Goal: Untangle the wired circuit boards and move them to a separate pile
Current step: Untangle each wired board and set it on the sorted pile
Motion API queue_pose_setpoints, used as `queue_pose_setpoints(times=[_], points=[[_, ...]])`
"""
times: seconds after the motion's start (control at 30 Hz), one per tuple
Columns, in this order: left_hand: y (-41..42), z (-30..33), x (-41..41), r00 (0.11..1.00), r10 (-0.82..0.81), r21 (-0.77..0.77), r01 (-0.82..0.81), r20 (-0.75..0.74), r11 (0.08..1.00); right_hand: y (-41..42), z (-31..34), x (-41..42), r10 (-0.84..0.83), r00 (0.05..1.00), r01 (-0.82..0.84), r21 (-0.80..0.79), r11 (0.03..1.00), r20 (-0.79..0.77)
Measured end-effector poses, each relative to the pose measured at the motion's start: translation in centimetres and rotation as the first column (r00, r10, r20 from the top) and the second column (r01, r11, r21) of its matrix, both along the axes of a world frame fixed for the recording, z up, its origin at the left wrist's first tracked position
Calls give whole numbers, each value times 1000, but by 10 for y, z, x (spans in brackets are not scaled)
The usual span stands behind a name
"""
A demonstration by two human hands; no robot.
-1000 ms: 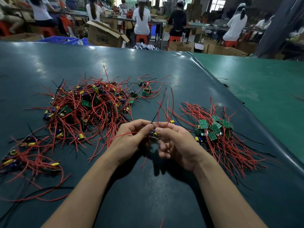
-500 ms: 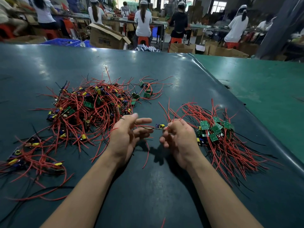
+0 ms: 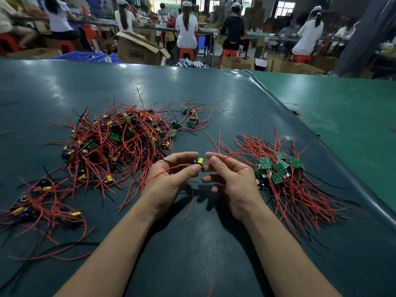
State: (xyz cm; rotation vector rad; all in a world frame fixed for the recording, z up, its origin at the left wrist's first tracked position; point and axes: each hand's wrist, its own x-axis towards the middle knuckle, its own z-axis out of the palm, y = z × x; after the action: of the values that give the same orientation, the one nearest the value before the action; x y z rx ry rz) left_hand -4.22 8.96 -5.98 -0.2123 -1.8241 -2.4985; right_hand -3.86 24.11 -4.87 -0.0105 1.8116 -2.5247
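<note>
A small circuit board (image 3: 199, 162) with a yellow and a blue capacitor hangs between my two hands, just above the table. My left hand (image 3: 171, 179) pinches the board between thumb and fingers, with red wires trailing under the palm. My right hand (image 3: 231, 179) pinches the board's red wires right next to it. A big tangled heap of wired boards (image 3: 115, 142) lies to the left. A sorted pile (image 3: 282, 174) with green boards face up and wires fanned out lies to the right, close to my right hand.
A smaller tangle (image 3: 40, 202) sits at the near left, and a few loose boards (image 3: 191, 120) lie behind the heap. The dark mat's raised edge (image 3: 334, 155) runs along the right. Seated people and cardboard boxes (image 3: 139, 51) are beyond the table's far edge.
My hands drew apart and then came back together around the single board. It is now lifted slightly, with both hands pinching it and its wires.
</note>
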Motion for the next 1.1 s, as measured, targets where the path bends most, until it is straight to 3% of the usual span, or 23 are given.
queue_pose_setpoints(times=[0.23, 0.33, 0.47, 0.6, 0.73, 0.8, 0.93, 1.03, 1.1], points=[[4, 3, 3, 997, 47, -116, -54, -66, 992, 3, -2, -3, -42, 997, 42, 2, 999, 63], [3, 4, 3, 999, 34, -104, -39, -42, 994, 2, -2, -1, 9, 998, -10, 14, 1000, 64], [2, 5, 3, 999, 27, -98, -31, -41, 995, 1, -1, -3, -70, 996, 66, 70, 995, 55], [1, 6, 1, 995, 75, -97, -80, -62, 992, 0, 2, -5, -146, 982, 159, -106, 982, 119], [3, 7, 3, 995, 69, -117, -77, -74, 990, 2, 2, -6, -80, 981, 131, -291, 948, 179], [3, 7, 3, 995, 65, -120, -73, -69, 990, 2, 1, -7, -107, 979, 153, -277, 949, 174], [0, 8, 3, 993, 103, -131, -110, -62, 985, 10, 4, -13, -329, 941, 337, -157, 928, 77], [0, 10, 5, 991, 109, -153, -120, -78, 981, 12, 5, -13, -360, 930, 368, -222, 903, 77], [0, 11, 5, 990, 111, -159, -123, -83, 980, 13, 6, -12, -288, 948, 317, -308, 897, 139]])
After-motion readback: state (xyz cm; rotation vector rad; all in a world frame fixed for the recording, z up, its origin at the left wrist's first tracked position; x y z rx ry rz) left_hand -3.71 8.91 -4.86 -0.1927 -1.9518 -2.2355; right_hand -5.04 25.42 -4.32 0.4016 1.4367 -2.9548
